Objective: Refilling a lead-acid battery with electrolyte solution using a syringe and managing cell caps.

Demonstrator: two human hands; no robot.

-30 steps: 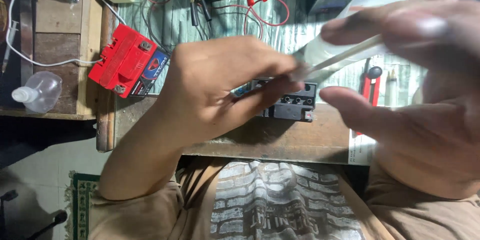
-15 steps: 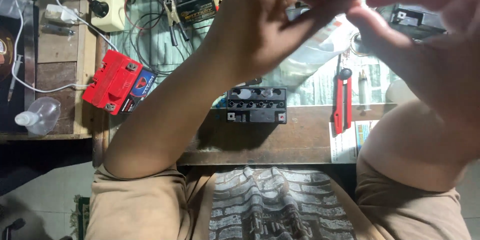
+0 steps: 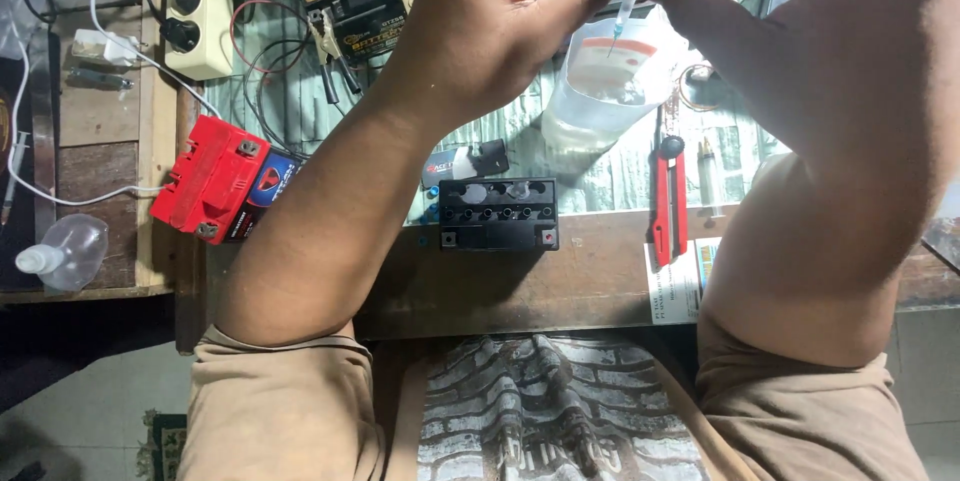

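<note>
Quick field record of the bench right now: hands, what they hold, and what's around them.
left hand: raised near the top edge, fingertips meeting the right hand
right hand: raised, pinching a thin syringe with the left
syringe: tip pointing down above the clear plastic container
container contents: clear liquid
black battery: at the bench edge, row of open cell holes on top
red battery: left, lying tilted
red utility knife: right of the black battery
small clear bottle: far left
grip: both hands closed on the syringe; exact hold partly cut off
</note>
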